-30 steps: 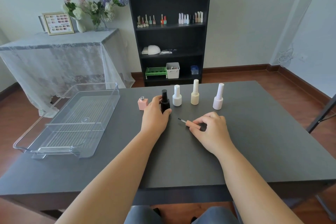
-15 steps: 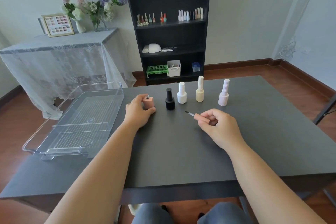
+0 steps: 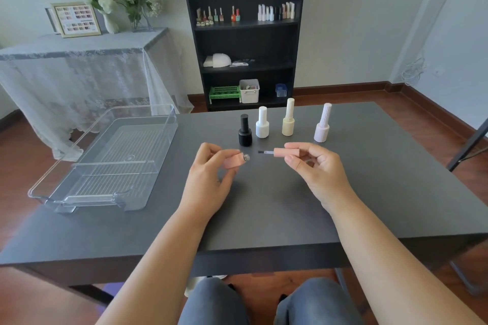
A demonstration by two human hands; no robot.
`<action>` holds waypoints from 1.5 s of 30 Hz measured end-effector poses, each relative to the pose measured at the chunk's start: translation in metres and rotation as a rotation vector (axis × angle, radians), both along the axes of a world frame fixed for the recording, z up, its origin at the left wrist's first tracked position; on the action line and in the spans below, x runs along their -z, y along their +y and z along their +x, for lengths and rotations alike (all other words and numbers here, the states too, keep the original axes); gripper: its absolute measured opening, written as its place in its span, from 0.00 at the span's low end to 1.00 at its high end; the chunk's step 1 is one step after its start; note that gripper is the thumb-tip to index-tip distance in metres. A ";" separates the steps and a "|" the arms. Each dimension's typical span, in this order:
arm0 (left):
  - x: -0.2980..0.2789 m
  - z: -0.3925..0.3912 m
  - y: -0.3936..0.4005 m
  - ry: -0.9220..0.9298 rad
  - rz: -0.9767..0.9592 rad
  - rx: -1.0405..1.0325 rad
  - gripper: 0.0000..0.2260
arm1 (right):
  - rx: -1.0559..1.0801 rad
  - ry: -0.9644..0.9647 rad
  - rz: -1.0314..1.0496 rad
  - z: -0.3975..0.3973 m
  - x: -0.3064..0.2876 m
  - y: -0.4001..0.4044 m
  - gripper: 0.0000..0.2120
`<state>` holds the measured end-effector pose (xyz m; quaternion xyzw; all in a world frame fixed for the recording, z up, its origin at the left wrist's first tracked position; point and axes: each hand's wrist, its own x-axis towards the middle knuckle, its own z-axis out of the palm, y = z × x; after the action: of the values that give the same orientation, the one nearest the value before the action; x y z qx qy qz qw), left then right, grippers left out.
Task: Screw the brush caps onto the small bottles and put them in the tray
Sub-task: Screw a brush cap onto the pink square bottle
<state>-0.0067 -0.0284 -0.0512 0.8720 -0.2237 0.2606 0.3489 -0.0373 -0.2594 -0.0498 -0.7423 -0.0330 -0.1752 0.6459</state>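
1. The bench (image 3: pixel 264 206) was a big grey top, and everything for the job sat on it or hung just above it.
2. The clear tray (image 3: pixel 79 194) lay on the left side of the bench with nothing in it, so no bottle had been put away yet.
3. Four bottles stood in a row at the back: a black bottle (image 3: pixel 245 130), a white bottle (image 3: pixel 262 123), a cream bottle (image 3: pixel 288 117) and a pale purple bottle (image 3: pixel 322 123). All four looked capped already, I think.
4. The left hand (image 3: pixel 211 179) was closed around the pink bottle (image 3: pixel 233 161), tipped on its side above the bench. Half a second before, that bottle stood on the bench under the same hand.
5. The right hand (image 3: pixel 317 166) pinched the pink brush cap (image 3: pixel 286 152), brush aimed at the bottle's mouth, near but not touching. Earlier it was lower and farther away.
6. Still left to do: screw this cap on, then move all five bottles into the tray.
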 end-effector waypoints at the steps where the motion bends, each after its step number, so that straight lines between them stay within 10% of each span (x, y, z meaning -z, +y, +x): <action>1: -0.001 -0.001 -0.001 -0.001 0.021 0.002 0.13 | -0.004 -0.004 -0.013 0.000 0.000 0.001 0.10; 30: -0.003 0.000 -0.005 0.002 0.060 0.089 0.13 | -0.068 0.007 -0.082 -0.001 0.000 0.004 0.09; 45: -0.006 -0.008 -0.009 -0.026 0.145 0.179 0.14 | -0.024 -0.113 -0.550 -0.001 -0.005 0.014 0.13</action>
<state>-0.0149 -0.0376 -0.0456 0.8681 -0.3234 0.2228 0.3037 -0.0387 -0.2457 -0.0448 -0.8783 -0.1242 -0.1930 0.4194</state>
